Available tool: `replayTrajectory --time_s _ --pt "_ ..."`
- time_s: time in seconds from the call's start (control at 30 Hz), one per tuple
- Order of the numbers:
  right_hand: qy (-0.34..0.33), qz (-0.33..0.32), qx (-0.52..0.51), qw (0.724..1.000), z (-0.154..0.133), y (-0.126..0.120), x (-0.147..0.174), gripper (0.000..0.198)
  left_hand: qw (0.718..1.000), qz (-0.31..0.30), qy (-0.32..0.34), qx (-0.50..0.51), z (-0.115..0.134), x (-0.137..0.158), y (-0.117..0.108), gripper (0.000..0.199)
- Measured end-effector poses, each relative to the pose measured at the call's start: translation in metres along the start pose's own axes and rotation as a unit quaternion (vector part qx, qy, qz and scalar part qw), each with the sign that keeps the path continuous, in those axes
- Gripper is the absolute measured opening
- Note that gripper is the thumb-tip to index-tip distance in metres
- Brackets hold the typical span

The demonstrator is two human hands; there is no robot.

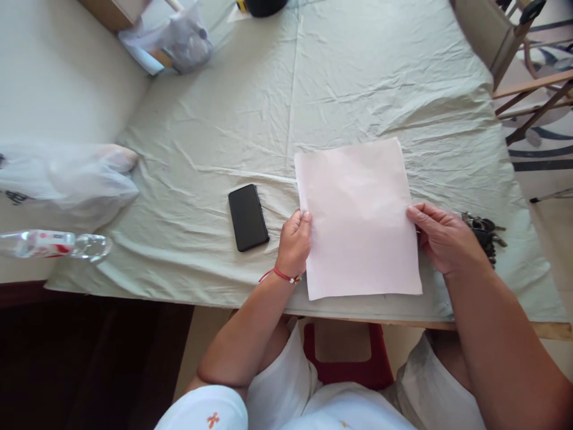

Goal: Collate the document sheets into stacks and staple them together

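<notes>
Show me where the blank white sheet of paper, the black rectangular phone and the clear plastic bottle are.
Blank white sheet of paper (359,220): head view, middle of its upper face.
Black rectangular phone (248,218): head view, middle of its dark screen.
Clear plastic bottle (54,244): head view, on its label.

Left hand (294,243) and right hand (450,239) are holding white rectangular paper (360,221) by opposite edges; black rectangular phone (248,218) is lying on pale-green cloth-covered table (242,125), near left hand.

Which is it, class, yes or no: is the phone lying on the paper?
No, the phone lies on the tablecloth, apart from the paper that the left hand and right hand hold.
</notes>
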State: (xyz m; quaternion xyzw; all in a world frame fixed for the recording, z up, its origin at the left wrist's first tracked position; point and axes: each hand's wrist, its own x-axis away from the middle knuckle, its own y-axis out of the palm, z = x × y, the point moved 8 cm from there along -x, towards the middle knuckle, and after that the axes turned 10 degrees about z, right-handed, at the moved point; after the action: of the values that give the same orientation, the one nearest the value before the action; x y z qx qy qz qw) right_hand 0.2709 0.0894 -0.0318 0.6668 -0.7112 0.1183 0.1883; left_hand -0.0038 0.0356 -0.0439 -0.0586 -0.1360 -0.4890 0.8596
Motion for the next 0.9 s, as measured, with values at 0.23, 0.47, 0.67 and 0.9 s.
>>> replayTrajectory --time_s 0.23,0.47,0.67,0.9 --pt "-0.018 -0.003 0.038 0.999 -0.005 -0.012 -0.003 0.032 0.991 -0.062 -0.094 0.077 0.003 0.006 0.016 0.04" --pt "-0.056 0.023 0.094 0.994 -0.005 -0.017 -0.004 0.031 0.998 -0.023 0.013 -0.055 0.002 -0.001 0.007 0.031" --pt "0.016 0.02 -0.07 0.997 -0.01 -0.011 0.005 0.032 0.998 -0.053 -0.032 0.024 0.002 0.002 0.02 0.033" --pt "0.011 -0.014 -0.111 0.994 -0.02 0.007 0.018 0.035 0.991 -0.053 -0.062 0.11 0.009 0.014 0.025 0.043"
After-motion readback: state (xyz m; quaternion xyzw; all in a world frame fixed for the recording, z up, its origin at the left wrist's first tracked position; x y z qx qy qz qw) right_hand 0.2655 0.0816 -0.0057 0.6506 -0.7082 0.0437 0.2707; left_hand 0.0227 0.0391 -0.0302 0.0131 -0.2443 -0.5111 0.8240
